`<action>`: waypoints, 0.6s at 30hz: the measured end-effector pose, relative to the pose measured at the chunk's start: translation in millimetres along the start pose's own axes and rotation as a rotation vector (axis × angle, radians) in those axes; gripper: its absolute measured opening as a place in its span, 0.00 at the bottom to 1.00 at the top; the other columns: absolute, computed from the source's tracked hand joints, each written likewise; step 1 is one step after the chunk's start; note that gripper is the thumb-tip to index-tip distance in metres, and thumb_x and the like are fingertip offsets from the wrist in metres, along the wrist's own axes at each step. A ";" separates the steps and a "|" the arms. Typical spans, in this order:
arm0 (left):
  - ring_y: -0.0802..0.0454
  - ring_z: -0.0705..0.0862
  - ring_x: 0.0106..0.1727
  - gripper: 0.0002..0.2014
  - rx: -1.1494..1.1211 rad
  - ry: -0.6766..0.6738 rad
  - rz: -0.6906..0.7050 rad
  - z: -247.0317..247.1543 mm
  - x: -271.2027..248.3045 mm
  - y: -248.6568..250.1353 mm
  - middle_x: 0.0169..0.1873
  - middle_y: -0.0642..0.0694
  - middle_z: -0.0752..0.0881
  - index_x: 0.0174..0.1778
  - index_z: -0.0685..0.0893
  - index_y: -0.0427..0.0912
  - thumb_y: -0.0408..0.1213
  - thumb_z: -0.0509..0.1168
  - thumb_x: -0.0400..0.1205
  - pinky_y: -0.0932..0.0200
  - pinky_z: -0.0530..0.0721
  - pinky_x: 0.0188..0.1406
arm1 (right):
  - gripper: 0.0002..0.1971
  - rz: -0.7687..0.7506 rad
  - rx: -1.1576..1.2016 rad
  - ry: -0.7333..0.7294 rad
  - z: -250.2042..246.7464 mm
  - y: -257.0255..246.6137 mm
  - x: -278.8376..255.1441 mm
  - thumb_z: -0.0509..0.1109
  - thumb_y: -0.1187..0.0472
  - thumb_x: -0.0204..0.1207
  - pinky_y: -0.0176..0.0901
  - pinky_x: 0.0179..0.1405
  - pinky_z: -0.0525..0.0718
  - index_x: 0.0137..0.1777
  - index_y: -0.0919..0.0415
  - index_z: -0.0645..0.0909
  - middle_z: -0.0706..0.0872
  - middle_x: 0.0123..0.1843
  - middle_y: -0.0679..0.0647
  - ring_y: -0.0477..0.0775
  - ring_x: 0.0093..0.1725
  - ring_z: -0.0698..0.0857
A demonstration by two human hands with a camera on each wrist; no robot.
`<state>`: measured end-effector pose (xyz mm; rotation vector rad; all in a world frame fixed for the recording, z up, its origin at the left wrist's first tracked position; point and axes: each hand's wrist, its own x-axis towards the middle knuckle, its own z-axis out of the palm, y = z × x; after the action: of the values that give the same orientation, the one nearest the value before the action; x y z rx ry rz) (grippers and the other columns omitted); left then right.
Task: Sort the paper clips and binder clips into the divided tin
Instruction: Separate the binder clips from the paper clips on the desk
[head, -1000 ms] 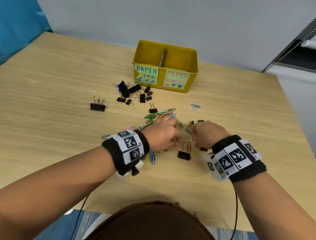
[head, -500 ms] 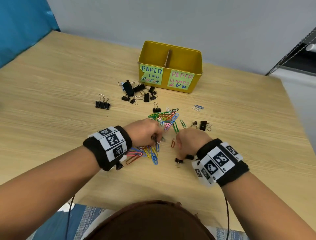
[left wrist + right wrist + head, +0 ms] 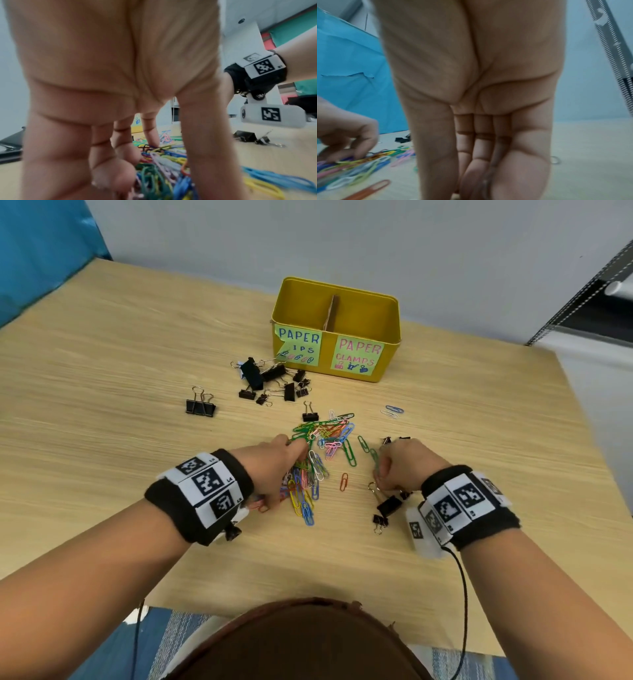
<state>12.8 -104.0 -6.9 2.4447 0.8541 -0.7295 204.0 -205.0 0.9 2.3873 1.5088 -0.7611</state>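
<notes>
- Head view: the yellow divided tin (image 3: 390,337) stands at the far side of the wooden table (image 3: 102,371), its front labels reading "PAPER ..IPS" on the left half and "PAPER CLAMPS" on the right. I can see nothing in either compartment from here, so the sorting looks barely begun.
- Black binder clips (image 3: 270,381) lie bunched just left of the tin's near face, one more (image 3: 200,405) sits alone further left, and a few (image 3: 387,508) lie by the right wrist.
- The coloured paper clips (image 3: 322,440) spread in a loose heap at the middle. The left hand (image 3: 274,463) is down on the heap's left edge, fingers bent into it, apparently raking clips together.
- The right hand (image 3: 400,463) is curled just right of the heap, beside a green clip; what it grasps I cannot tell.
- Left wrist view: the fingertips (image 3: 113,175) press among tangled clips (image 3: 154,180), thumb reaching down opposite them, as if gathering a bunch.
- Right wrist view: the fingers (image 3: 476,169) curl inward toward the table; nothing held shows clearly. An orange paper clip (image 3: 370,189) lies near.
</notes>
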 end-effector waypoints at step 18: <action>0.47 0.46 0.84 0.36 0.373 0.060 0.370 13.2 37.6 77.4 0.84 0.47 0.44 0.82 0.46 0.45 0.59 0.48 0.82 0.37 0.44 0.80 | 0.14 0.171 0.056 0.176 -36.0 18.2 16.1 0.61 0.67 0.79 0.46 0.56 0.83 0.58 0.67 0.84 0.87 0.58 0.62 0.60 0.57 0.85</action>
<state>85.2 -150.1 -21.6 2.8533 0.2809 -0.7271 236.8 -184.8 21.1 2.6443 1.3364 -0.5757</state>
